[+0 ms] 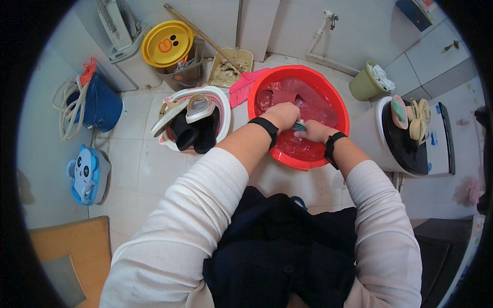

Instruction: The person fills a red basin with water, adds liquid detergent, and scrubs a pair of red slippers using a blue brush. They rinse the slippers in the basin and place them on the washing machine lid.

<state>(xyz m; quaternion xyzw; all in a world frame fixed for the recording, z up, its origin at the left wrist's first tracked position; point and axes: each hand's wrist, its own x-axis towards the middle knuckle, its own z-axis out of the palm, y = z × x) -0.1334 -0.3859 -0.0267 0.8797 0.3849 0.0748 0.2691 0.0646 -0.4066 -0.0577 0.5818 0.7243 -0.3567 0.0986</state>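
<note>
Both my hands are inside a red plastic basin (259, 81) of water on the floor. My left hand (283, 114) is bent down, its fingertips hidden, against a slipper-like item (279, 97) with a wide strap that looks reddish in the basin. What its fingers grip cannot be made out. My right hand (314, 131), close beside it, has its fingers closed around a small blue-grey object (299, 126), possibly a brush, partly covered by the hands. Under the water at the right lies a large flat textured piece (319, 109).
Left of the basin, a white-and-pink tub (224, 104) holds several sandals and slippers. A pink broom (246, 86) and dustpan (249, 57) stand behind. A toilet (369, 129) with sandals on its lid is at right, near a green bin (360, 84). A blue bucket (102, 106) stands left.
</note>
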